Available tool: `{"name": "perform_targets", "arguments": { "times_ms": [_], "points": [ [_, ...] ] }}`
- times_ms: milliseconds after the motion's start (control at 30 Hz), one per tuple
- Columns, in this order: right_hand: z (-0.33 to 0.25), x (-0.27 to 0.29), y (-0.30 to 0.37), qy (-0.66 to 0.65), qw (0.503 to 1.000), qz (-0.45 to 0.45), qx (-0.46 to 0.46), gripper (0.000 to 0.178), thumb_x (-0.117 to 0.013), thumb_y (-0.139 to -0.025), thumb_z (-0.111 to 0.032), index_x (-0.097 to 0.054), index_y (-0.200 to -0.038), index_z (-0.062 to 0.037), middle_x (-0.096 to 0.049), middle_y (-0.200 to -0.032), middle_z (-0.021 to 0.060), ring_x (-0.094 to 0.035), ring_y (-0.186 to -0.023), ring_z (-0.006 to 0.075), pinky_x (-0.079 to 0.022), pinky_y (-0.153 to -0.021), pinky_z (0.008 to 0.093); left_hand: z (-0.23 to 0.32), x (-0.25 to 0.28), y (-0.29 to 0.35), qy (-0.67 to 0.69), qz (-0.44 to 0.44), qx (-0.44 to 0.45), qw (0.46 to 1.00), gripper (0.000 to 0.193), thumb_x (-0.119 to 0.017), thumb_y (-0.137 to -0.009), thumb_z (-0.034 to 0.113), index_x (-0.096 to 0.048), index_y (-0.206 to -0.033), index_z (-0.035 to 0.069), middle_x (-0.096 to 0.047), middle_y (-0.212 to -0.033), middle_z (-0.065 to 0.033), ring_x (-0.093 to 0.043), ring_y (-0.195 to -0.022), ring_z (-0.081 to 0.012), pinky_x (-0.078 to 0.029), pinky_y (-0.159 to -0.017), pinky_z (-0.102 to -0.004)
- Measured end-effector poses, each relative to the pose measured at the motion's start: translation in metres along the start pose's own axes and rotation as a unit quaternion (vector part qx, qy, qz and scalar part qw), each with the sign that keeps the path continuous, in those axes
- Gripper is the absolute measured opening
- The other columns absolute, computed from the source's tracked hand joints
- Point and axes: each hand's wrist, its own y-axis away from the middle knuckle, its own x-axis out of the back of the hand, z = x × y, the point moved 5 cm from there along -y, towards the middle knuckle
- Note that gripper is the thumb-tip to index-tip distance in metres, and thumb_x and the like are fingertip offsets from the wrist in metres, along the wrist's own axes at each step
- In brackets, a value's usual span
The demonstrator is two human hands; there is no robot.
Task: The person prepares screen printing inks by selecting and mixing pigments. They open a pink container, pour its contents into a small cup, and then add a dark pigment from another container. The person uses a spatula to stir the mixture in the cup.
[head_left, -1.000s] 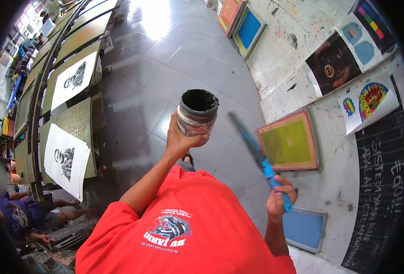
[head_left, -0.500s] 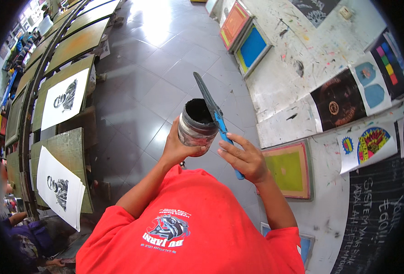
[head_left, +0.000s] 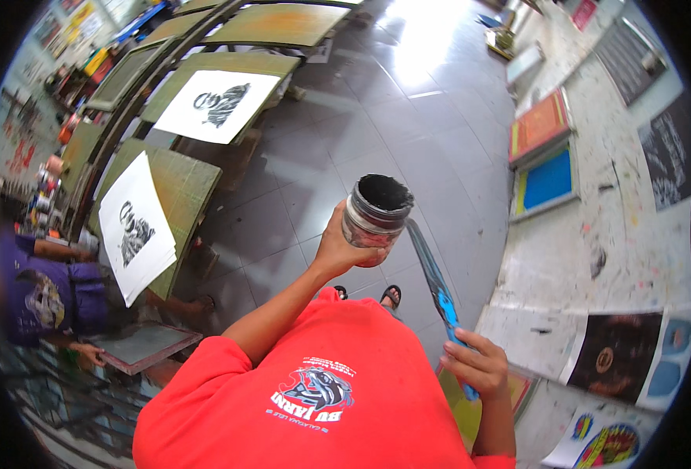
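My left hand is wrapped round a wide-mouthed jar, held upright in front of my red shirt. Black ink coats the inside of the jar and its rim, and the outside is smeared. To its right, my right hand is closed on the blue handle of a spatula. The long blade is dark with ink and points up and left. Its tip is close by the jar's right side; whether they touch I cannot tell.
Printing boards on a long rack stand at left, bearing printed white sheets. Beside them a person in purple holds a framed screen. Along the right white wall are more framed screens. Grey tiles cover the floor.
The spatula has come away from the jar's mouth, down and to the right with my right hand. My view has turned left, showing more of the person in purple and the screen.
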Motion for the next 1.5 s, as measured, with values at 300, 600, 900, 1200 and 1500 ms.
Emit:
{"name": "perform_targets", "arguments": {
  "times_ms": [300,600,900,1200,1500],
  "points": [
    [0.212,0.010,0.108,-0.322,0.731,0.494,-0.344,0.020,-0.057,-0.094,-0.004,-0.061,-0.114,-0.0016,-0.056,-0.128,0.0194,-0.059,-0.116,0.0246,-0.048,-0.103,0.0399,-0.054,0.024,0.013,-0.021,0.215,-0.001,0.976,0.101,-0.091,-0.057,0.019,-0.035,-0.140,0.007,-0.053,-0.131,-0.0100,-0.051,-0.123,-0.0221,-0.042,-0.104,-0.0371],
    [0.381,-0.148,0.179,-0.573,0.279,0.553,-0.537,0.026,-0.056,-0.098,-0.019,-0.060,-0.115,-0.0001,-0.060,-0.117,0.0159,-0.064,-0.105,0.0278,-0.059,-0.089,0.0327,-0.033,0.019,0.054,0.068,0.376,-0.044,0.923,0.089,-0.093,-0.059,0.017,-0.040,-0.129,0.004,-0.054,-0.125,-0.0092,-0.054,-0.117,-0.0200,-0.045,-0.100,-0.0360],
    [0.466,-0.213,0.050,-0.566,0.322,0.493,-0.577,0.037,-0.048,-0.101,-0.034,-0.059,-0.113,-0.0002,-0.061,-0.105,0.0136,-0.065,-0.096,0.0260,-0.060,-0.083,0.0312,-0.001,0.126,0.022,0.138,0.459,-0.175,0.860,0.087,-0.092,-0.059,0.006,-0.040,-0.130,0.005,-0.055,-0.124,-0.0090,-0.057,-0.114,-0.0196,-0.049,-0.099,-0.0350],
    [0.504,-0.304,-0.003,-0.493,0.407,0.421,-0.643,0.037,-0.054,-0.096,-0.048,-0.057,-0.086,-0.0119,-0.056,-0.066,-0.0013,-0.055,-0.058,0.0104,-0.043,-0.050,0.0237,0.020,0.292,-0.037,0.053,0.499,-0.195,0.843,0.093,-0.091,-0.059,0.005,-0.036,-0.135,0.006,-0.053,-0.128,-0.0088,-0.054,-0.117,-0.0191,-0.047,-0.101,-0.0358],
    [0.510,-0.383,-0.068,-0.446,0.425,0.346,-0.708,0.037,-0.061,-0.092,-0.049,-0.051,-0.075,-0.0161,-0.050,-0.055,-0.0039,-0.048,-0.045,0.0089,-0.036,-0.041,0.0213,-0.011,0.328,-0.030,0.078,0.526,-0.140,0.835,0.085,-0.090,-0.061,0.007,-0.045,-0.132,0.002,-0.057,-0.125,-0.0090,-0.056,-0.114,-0.0199,-0.047,-0.099,-0.0361]
  ]
}}
